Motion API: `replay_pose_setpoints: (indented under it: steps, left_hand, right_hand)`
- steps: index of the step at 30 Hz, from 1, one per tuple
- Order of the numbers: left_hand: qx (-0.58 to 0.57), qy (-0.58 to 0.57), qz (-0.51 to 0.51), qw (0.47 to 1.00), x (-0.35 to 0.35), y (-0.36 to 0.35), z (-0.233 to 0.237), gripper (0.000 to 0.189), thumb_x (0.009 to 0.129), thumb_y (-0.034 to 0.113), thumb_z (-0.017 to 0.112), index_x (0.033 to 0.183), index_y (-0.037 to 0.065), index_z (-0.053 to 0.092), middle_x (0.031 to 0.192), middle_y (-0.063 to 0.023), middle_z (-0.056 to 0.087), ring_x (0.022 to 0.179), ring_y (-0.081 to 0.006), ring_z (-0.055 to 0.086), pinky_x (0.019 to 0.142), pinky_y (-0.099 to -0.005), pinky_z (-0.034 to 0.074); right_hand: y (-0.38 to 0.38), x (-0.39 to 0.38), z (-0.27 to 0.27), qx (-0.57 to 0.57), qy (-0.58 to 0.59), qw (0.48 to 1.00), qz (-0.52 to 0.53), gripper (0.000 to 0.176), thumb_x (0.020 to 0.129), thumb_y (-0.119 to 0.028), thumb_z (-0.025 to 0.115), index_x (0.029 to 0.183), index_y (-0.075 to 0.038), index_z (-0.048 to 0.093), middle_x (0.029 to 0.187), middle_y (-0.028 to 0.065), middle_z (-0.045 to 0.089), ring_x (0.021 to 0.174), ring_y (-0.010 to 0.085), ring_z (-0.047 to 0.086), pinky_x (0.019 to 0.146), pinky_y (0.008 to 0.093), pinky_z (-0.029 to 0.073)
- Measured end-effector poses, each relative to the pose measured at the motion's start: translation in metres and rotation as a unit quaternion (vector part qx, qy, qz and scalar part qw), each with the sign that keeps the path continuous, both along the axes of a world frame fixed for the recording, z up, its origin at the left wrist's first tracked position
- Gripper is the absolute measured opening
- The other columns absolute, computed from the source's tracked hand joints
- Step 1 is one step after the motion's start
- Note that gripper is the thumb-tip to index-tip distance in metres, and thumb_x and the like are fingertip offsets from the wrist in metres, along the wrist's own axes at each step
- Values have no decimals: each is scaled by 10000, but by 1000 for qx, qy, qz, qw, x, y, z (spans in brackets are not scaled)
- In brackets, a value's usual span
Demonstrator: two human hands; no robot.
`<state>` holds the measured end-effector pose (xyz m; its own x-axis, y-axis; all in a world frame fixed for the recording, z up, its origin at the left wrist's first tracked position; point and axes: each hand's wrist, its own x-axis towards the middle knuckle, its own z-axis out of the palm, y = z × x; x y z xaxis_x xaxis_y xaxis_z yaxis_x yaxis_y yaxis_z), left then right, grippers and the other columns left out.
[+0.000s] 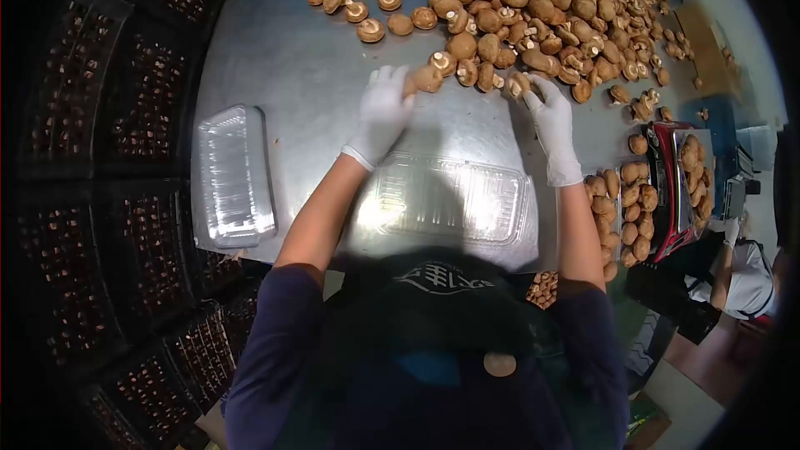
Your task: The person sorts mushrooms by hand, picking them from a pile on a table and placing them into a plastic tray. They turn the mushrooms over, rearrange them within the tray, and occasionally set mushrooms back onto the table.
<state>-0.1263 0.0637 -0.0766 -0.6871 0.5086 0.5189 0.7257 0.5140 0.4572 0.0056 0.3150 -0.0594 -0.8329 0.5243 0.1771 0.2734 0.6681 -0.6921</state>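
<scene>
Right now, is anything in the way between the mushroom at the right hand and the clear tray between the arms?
Nothing visible. Between the mushroom at the right hand and the clear tray lies only bare, partly shadowed tabletop. The left hand is off to the left.

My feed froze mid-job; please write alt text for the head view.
A white-gloved right hand pinches a round brown mushroom beside a large mushroom heap on a grey metal table; the white-gloved left hand is at another mushroom. A clear rectangular plastic tray lies in front, a second tray or stack at left.
</scene>
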Motion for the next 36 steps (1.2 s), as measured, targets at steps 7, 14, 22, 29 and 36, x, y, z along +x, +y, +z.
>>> replay_pose_setpoints:
  steps: [7, 14, 22, 29, 36]
  left_hand:
    - [269, -609, -123, 736, 29, -29, 35, 299, 921, 62, 503, 1199, -42, 540, 1065, -105, 629, 931, -157, 594, 872, -317, 477]
    - [-11, -180, -151, 972, 81, -74, 29, 377, 790, 18, 589, 1167, 10, 588, 1108, -122, 605, 1067, -306, 563, 909, -407, 466]
    - [-55, -158, -172, 971, 82, -82, 21, 471, 761, 68, 666, 1220, 28, 566, 1217, -143, 557, 1147, -343, 517, 982, -415, 429]
    - [103, -192, -103, 970, 6, -36, 17, 419, 816, 50, 609, 1231, 10, 570, 1226, -192, 578, 1191, -340, 516, 1021, -401, 413]
    - [47, -33, 167, 984, -110, 54, 1, 572, 819, 287, 654, 1330, 71, 517, 1426, -249, 407, 1335, -432, 335, 1100, -532, 268]
  right_hand:
    - [-31, 35, 32, -552, 46, 831, 50, 318, 960, -194, 566, 1177, 31, 620, 905, 92, 697, 745, 143, 670, 688, 234, 506]
    - [-117, 57, 45, -382, -16, 917, 110, 253, 869, -39, 629, 1123, -44, 628, 918, 49, 689, 807, 124, 656, 728, 225, 495]
    - [-149, 57, 10, 232, -30, 916, 327, 293, 741, -141, 681, 1027, -100, 631, 1038, 54, 590, 958, 217, 600, 767, 350, 478]
    - [-109, -59, 21, 350, 42, 913, 206, 355, 820, -101, 580, 1174, -92, 599, 1126, 113, 588, 1098, 286, 544, 859, 421, 423]
    - [-100, -33, 51, 297, 45, 924, 238, 337, 798, -138, 648, 1132, -101, 622, 1021, 98, 583, 1018, 286, 544, 888, 405, 409]
